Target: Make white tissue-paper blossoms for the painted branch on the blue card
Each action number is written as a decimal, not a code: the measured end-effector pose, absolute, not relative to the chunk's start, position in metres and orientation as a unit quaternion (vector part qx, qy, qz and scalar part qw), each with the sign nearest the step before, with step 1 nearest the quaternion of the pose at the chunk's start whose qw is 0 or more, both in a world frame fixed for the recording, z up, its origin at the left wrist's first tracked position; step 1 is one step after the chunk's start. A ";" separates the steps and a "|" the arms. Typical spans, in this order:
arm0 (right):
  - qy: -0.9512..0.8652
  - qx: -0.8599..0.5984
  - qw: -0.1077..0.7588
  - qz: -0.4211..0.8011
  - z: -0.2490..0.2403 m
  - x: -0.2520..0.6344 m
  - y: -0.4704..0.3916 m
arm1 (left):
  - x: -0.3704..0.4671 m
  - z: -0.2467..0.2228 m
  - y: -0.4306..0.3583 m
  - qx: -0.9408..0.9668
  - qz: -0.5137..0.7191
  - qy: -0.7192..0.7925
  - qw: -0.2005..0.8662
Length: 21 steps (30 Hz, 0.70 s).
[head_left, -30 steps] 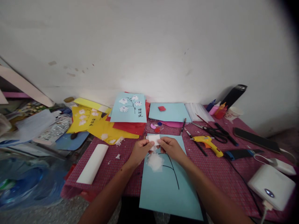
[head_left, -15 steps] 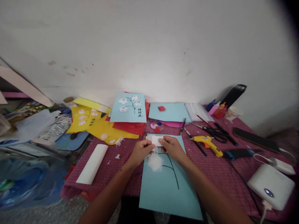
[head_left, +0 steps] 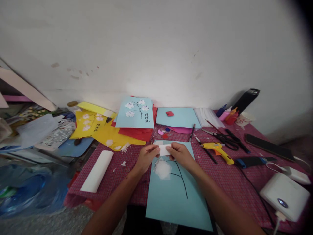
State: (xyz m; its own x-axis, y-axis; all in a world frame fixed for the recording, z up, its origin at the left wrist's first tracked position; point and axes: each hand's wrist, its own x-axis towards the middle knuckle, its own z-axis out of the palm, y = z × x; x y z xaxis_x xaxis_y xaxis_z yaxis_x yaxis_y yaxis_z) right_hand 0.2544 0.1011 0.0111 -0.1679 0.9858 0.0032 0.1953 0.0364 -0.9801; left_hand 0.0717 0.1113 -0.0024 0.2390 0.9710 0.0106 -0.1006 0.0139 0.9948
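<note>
My left hand [head_left: 148, 156] and my right hand [head_left: 180, 155] pinch a small piece of white paper [head_left: 165, 149] between them, thumbs on top. They hover over the upper part of a light blue sheet [head_left: 174, 205]. On that sheet lies a round patch of white paper [head_left: 162, 169], beside a thin black drawn stem [head_left: 181, 179] with side branches. Behind my hands, a finished-looking blue picture [head_left: 134, 112] shows white flower clusters, a dark stem and black characters.
A folded white paper [head_left: 97, 171] lies left. Yellow sheets [head_left: 117, 138] with white scraps sit behind it. To the right are a yellow glue gun [head_left: 217, 151], black scissors [head_left: 226, 141], a utility knife [head_left: 250, 161], paint bottles [head_left: 227, 114] and a white power box [head_left: 284, 195].
My left fingers have shifted slightly on the white piece, and it looks more folded or tilted between my hands. The view has moved a little; the other things lie as before.
</note>
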 end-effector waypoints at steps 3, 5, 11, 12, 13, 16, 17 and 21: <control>-0.607 -0.509 0.393 0.467 0.009 0.254 0.101 | 0.072 -0.002 0.110 0.565 0.438 0.423 0.557; -0.610 -0.510 0.386 0.467 0.007 0.253 0.102 | 0.072 -0.002 0.110 0.578 0.429 0.436 0.540; -0.587 -0.527 0.478 0.385 0.006 0.253 0.102 | 0.070 -0.002 0.111 0.581 0.444 0.450 0.513; -0.593 -0.530 0.496 0.350 0.008 0.254 0.101 | 0.070 -0.002 0.111 0.579 0.447 0.454 0.510; -0.600 -0.528 0.506 0.324 0.010 0.254 0.099 | 0.070 -0.002 0.111 0.578 0.448 0.457 0.506; -0.641 -0.498 0.494 0.311 0.015 0.253 0.092 | 0.071 -0.002 0.111 0.581 0.453 0.468 0.489; -0.657 -0.488 0.481 0.314 0.016 0.251 0.090 | 0.071 -0.001 0.110 0.582 0.455 0.472 0.482; -0.698 -0.470 0.432 0.324 0.017 0.243 0.088 | 0.071 0.001 0.110 0.581 0.463 0.480 0.467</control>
